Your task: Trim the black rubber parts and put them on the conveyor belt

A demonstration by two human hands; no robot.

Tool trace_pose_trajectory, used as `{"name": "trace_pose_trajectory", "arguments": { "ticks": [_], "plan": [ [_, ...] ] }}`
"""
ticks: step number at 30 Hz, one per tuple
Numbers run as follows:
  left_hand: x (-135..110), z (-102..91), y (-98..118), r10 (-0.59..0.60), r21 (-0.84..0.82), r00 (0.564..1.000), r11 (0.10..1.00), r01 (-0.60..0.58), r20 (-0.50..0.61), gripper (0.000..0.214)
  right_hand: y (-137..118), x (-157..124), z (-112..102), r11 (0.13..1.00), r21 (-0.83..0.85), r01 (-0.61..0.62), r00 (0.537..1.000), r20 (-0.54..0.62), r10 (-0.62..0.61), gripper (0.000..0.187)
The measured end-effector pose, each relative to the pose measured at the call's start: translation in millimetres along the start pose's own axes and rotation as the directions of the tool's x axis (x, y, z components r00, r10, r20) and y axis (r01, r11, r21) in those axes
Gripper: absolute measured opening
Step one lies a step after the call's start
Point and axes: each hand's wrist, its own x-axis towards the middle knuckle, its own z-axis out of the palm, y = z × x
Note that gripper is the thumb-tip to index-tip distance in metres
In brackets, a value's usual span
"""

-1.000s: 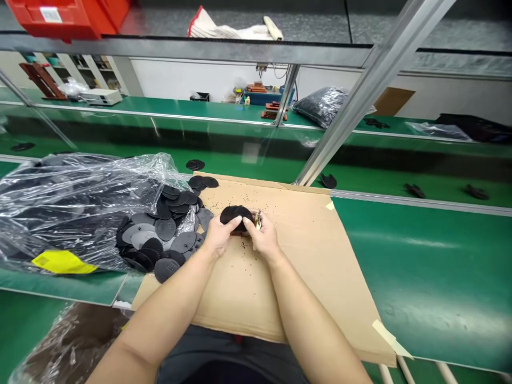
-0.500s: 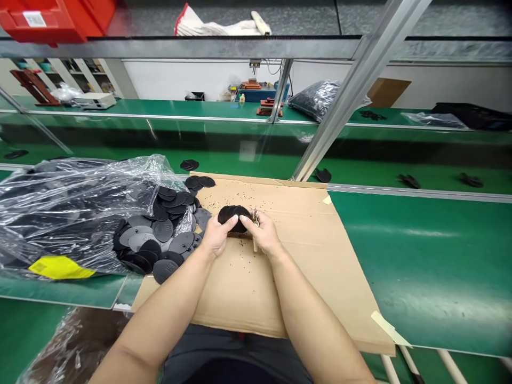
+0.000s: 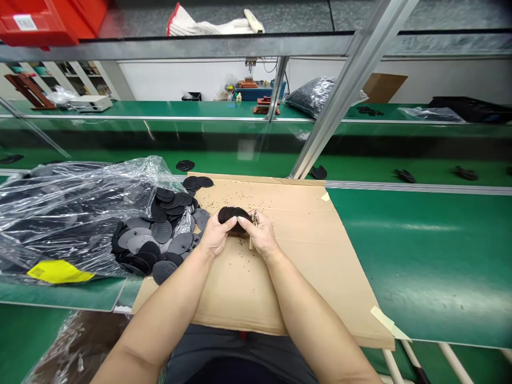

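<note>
My left hand (image 3: 214, 237) and my right hand (image 3: 263, 235) meet over a flat sheet of cardboard (image 3: 304, 266). Both pinch a small stack of black oval discs (image 3: 232, 215) between thumbs and fingers. My right hand also grips a small metal tool (image 3: 254, 218) with a pale handle, its tip at the stack's right edge. Left of my hands, a heap of loose black discs (image 3: 160, 234) spills from a clear plastic bag (image 3: 76, 208) onto the cardboard. Tiny black crumbs are scattered on the cardboard around my hands.
The green bench (image 3: 432, 261) stretches right. A slanted metal post (image 3: 340, 90) rises behind the cardboard. A yellow label (image 3: 58, 272) lies in the bag. Stray black pieces (image 3: 404, 175) sit on the belt beyond. A red bin (image 3: 52, 18) and white gloves (image 3: 208, 24) rest overhead.
My hands stay on the disc stack with only slight finger shifts. The view has tilted a little, so everything sits slightly higher and to the left in the frame.
</note>
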Motion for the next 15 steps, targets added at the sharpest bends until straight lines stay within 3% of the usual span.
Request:
{"name": "trace_pose_trajectory", "arguments": {
  "ticks": [7, 11, 15],
  "plan": [
    [8.3, -11.1, -1.2, -0.178, -0.048, 0.976, 0.984, 0.173, -0.122, 0.051, -7.4, -7.9, 5.5, 0.980, -0.062, 0.190, 0.979, 0.092, -0.184, 0.029],
    [5.8, -9.8, 0.1, -0.218, -0.084, 0.974, 0.974, 0.213, -0.062, 0.046, -7.8, -8.2, 4.2, 0.922, -0.218, 0.321, 0.947, 0.083, -0.310, 0.021],
    [2.5, -7.2, 0.7, -0.239, -0.112, 0.971, 0.965, 0.235, -0.017, 0.043, -9.3, -7.3, 3.2, 0.869, -0.268, 0.417, 0.909, 0.098, -0.406, 0.018]
  ]
}}
